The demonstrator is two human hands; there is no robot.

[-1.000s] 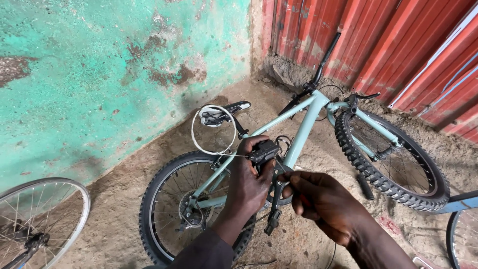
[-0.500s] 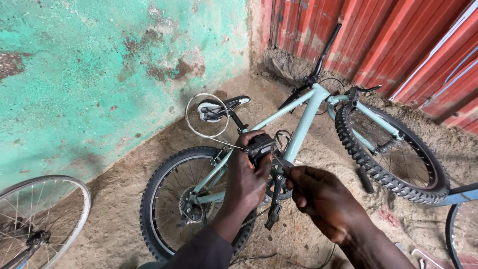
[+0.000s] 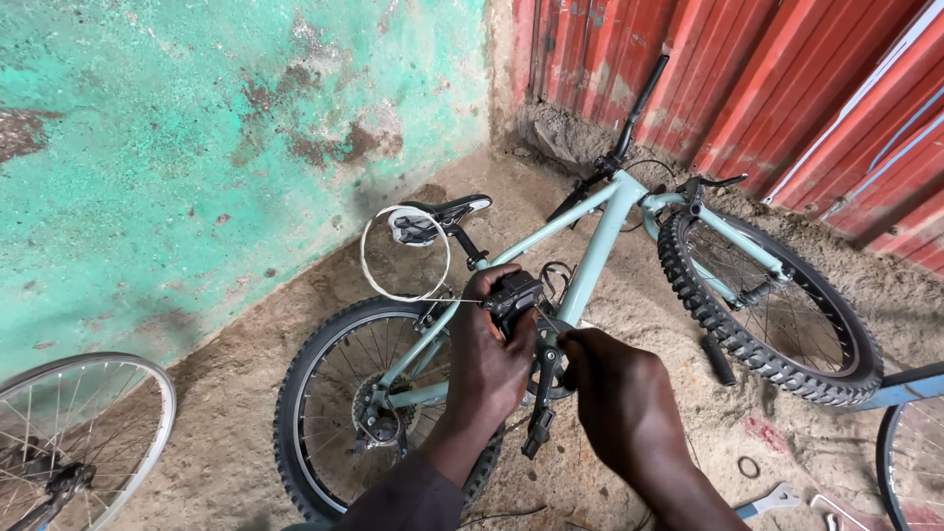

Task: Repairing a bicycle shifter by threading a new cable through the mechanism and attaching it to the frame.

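Left hand (image 3: 492, 359) grips black shifter (image 3: 513, 291), coiled cable (image 3: 403, 254) not yet routed; right hand (image 3: 619, 393) closed near crank (image 3: 543, 393) of bicycle (image 3: 600, 246) lying on ground.

The bicycle frame (image 3: 600, 236) is metal under a smooth, pale-green painted coat. The black part (image 3: 513, 291) held up by the left hand (image 3: 489, 364) looks like matt plastic, with a thin shiny wire cable (image 3: 403, 254) looping from it. The knobbly tyre (image 3: 747, 339) is dull black rubber. The wall (image 3: 197, 128) is rough, flaking green plaster; the ribbed red sheeting (image 3: 787, 79) looks like painted metal. The floor (image 3: 226, 393) is gritty dirt.
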